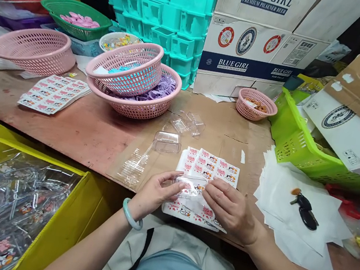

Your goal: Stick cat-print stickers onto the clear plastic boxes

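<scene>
My left hand (160, 192), with a pale green bangle at the wrist, grips the left end of a clear plastic box (189, 181). On its right end my right hand (230, 208) has its fingers pinched together; whether a sticker is between them is hidden. Beneath both hands lies a stack of sticker sheets (229, 171) printed with pink lettering and cartoon cats. Just beyond, a clear plastic box (167, 142) rests on the cardboard, with several more clear pieces (187, 122) behind it.
At left, a yellow bin (59, 216) holds many clear boxes with stickers. Pink baskets (136, 107) and another sticker stack (54, 93) stand farther back. To the right are white papers (306, 248) with a black-handled brush (305, 211), and a lime green crate (301, 151).
</scene>
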{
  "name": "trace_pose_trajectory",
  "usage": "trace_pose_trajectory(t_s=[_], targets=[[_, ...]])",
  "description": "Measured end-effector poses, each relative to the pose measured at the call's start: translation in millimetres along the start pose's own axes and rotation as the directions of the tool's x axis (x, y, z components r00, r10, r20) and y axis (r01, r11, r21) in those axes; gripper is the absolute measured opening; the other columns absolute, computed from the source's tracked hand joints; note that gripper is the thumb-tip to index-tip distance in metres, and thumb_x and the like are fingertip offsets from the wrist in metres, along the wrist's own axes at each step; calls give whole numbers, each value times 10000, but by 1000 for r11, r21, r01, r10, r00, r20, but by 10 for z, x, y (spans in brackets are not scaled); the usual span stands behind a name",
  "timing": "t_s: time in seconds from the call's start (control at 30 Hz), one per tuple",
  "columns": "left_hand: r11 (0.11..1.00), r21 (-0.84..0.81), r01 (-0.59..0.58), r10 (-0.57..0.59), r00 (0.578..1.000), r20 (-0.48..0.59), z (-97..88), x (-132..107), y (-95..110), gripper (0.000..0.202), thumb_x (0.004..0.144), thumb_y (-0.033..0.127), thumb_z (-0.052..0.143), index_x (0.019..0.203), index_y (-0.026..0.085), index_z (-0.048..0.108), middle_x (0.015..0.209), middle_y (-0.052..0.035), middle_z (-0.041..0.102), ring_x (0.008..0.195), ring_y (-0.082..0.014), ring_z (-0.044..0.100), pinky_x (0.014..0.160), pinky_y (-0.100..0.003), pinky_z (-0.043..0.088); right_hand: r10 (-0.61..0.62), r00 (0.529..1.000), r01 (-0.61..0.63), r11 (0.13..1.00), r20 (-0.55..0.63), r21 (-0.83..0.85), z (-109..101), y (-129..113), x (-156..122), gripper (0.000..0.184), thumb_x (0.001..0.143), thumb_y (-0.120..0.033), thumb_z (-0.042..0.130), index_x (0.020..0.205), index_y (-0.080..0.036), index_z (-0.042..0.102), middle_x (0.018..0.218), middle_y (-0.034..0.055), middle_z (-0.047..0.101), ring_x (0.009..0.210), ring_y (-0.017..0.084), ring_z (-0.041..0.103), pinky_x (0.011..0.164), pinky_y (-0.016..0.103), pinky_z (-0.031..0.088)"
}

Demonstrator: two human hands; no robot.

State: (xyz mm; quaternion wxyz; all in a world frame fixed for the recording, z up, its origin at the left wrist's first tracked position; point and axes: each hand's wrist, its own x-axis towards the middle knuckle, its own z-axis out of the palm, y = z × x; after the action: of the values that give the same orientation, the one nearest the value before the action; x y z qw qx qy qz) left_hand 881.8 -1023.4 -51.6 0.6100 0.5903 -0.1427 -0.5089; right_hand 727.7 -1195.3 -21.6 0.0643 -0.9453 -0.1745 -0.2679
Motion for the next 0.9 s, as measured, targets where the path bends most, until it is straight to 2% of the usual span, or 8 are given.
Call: trace_pose_trajectory(t_s=[0.2, 0.27, 0.33, 0.4, 0.47, 0.57, 0.73, 0.9], targets=[[998, 26, -50, 49, 999, 13, 82, -22, -30, 615, 681, 435, 748, 1187, 130, 578, 810, -43, 671, 701, -142, 623, 663, -271, 527, -106, 994, 103, 990, -32, -93, -29, 28, 118, 296, 906, -80, 449, 1084, -214, 645, 966, 46, 711, 1014, 219, 645, 900, 448, 568], [996, 36, -78, 78, 997, -6, 102, -30, -46, 569, 700, 440, 730, 1160, 138, 581, 879, -56, 668, 740, -149, 626, 664, -269, 529, -37, 992, 34, 999, -120, -25, -86, 13, 184, 298, 893, -88, 476, 1111, -217, 633, 1000, 54, 699, 1073, 227, 613, 925, 451, 546], [994, 32, -106, 107, 993, -46, 122, -38, -68, 534, 720, 450, 707, 1138, 147, 572, 992, -75, 654, 816, -163, 627, 682, -271, 536, 182, 959, -163, 981, -220, 101, -138, -6, 215, 290, 872, -103, 528, 1124, -215, 619, 1046, 71, 675, 1084, 231, 594, 939, 442, 516], [991, 27, -129, 130, 988, -83, 147, -42, -94, 529, 738, 458, 686, 1147, 155, 543, 1021, -79, 648, 848, -165, 624, 706, -277, 538, 505, 833, -444, 854, -228, 271, -145, -36, 195, 196, 883, -162, 543, 1045, -218, 636, 1019, 68, 656, 1009, 218, 607, 896, 403, 506], [989, 24, -148, 150, 983, -105, 176, -39, -124, 539, 743, 460, 681, 1162, 166, 514, 969, -66, 654, 839, -161, 624, 724, -281, 535, 762, 635, -662, 622, -127, 418, -81, -86, 133, 163, 922, -265, 496, 883, -209, 645, 886, 48, 641, 870, 192, 618, 787, 341, 509], [982, 25, -185, 187, 973, -133, 215, -28, -163, 535, 732, 459, 692, 1148, 181, 503, 966, -62, 647, 872, -171, 619, 732, -284, 531, 907, 420, -776, 373, -24, 508, 109, -211, 24, 278, 933, -373, 462, 789, -198, 623, 786, 26, 605, 755, 165, 590, 691, 292, 485], [978, -10, -208, 203, 964, -172, 268, -31, -212, 526, 721, 455, 705, 1124, 187, 498, 965, -69, 656, 875, -175, 626, 772, -305, 525, 953, 277, -764, 294, -119, 575, 342, -442, -22, 242, 853, -406, 588, 947, -195, 660, 973, 70, 631, 907, 201, 590, 782, 320, 487], [974, -63, -217, 199, 956, -217, 350, -61, -268, 560, 652, 412, 769, 1110, 198, 527, 1006, -77, 644, 917, -190, 627, 816, -318, 519, 994, 89, -661, 13, 61, 750, 410, -473, 35, 297, 761, -470, 674, 817, -178, 659, 751, 34, 634, 688, 174, 595, 633, 299, 499]])
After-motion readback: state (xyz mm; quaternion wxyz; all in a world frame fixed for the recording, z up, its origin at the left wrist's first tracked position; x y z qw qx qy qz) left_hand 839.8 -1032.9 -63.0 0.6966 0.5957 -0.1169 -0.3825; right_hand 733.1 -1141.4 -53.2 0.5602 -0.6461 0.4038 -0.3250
